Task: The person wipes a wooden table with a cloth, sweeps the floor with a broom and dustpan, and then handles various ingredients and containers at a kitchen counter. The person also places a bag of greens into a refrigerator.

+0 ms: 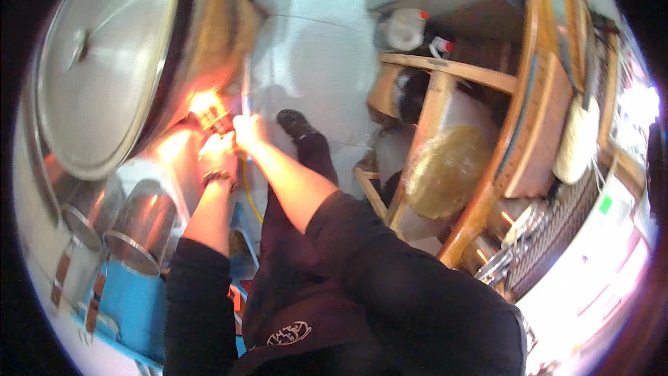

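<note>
Both hands are close together beside the lower side of a large vessel with a round metal lid (112,62). My left hand (216,152), with a beaded bracelet at the wrist, has its fingers curled against a dark metal fitting (222,124). An intense orange glow (205,103) comes from the fitting's far end; flame or lamp, I cannot tell. Just to the right, my right hand (249,133) is closed around a thin pale rod (246,81) that points away from me. Blur and glare hide the fingertips.
Two metal pots with brown handles (140,230) stand at left above a blue container (130,303). A yellow hose (251,198) hangs below my hands. At right, a wooden frame (436,99) surrounds a round yellow slab (449,172). A white jug (406,30) stands beyond it.
</note>
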